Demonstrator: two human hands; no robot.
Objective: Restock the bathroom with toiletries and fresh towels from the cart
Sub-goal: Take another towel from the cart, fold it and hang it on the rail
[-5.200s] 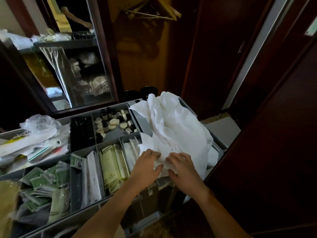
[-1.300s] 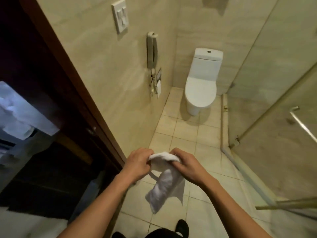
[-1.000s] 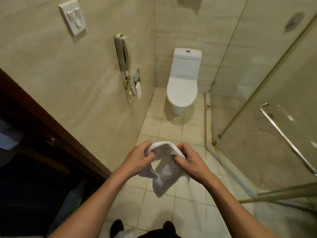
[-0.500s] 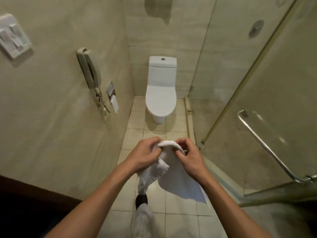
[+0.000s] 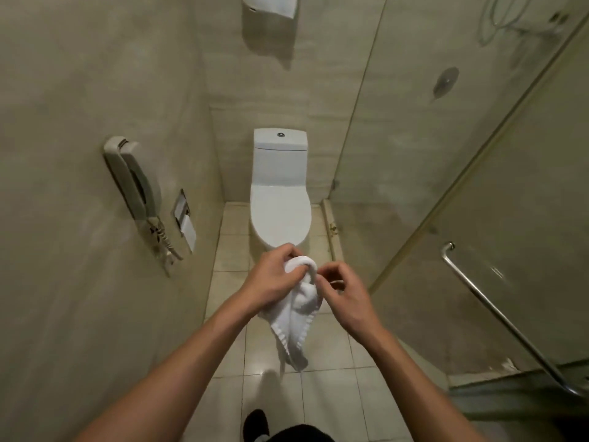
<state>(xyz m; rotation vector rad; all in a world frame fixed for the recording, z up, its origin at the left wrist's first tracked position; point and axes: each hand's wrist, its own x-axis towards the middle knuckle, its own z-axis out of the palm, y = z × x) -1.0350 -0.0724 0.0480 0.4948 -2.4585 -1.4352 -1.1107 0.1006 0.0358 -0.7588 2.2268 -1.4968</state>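
The left hand grips the towel, the right hand pinches its edge just beside; best draw them apart evenly

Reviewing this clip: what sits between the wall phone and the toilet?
In the head view, a toilet paper holder with a sheet hanging down is fixed to the wall, between the wall phone and the toilet.

dim, soft, fisheye-warped edges
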